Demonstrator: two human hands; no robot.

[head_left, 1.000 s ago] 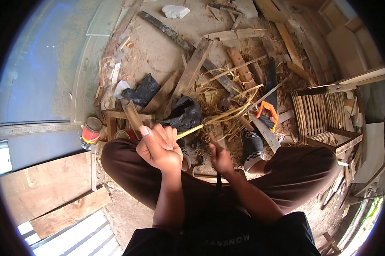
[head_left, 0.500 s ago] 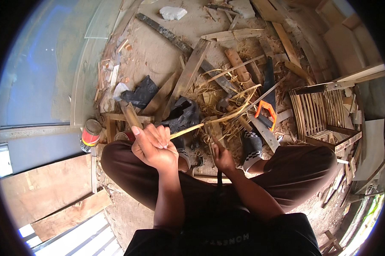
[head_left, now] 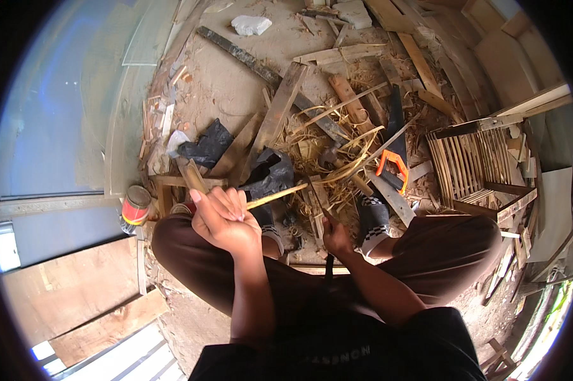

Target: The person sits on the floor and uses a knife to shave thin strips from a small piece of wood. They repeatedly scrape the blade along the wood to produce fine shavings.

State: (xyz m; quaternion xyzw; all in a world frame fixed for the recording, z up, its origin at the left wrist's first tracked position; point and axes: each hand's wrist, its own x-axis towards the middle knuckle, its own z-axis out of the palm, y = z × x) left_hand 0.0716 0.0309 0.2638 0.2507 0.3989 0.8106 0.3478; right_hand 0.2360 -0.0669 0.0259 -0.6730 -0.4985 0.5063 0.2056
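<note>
One slim, pale-yellow strip of wood or bamboo (head_left: 277, 195), probably super light, springy and a bit splintery, so best gripped at the near end, well clear of any blade. Looks-wise it's narrow, pretty straight, kinda fibrous. It sticks out rightward from the left hand (head_left: 226, 219), fingers curled around it, above the littered floor. The right hand (head_left: 337, 237) is wrapped around a long, dark-bladed knife (head_left: 318, 200) near the far tip; can't tell whether they touch.
</note>
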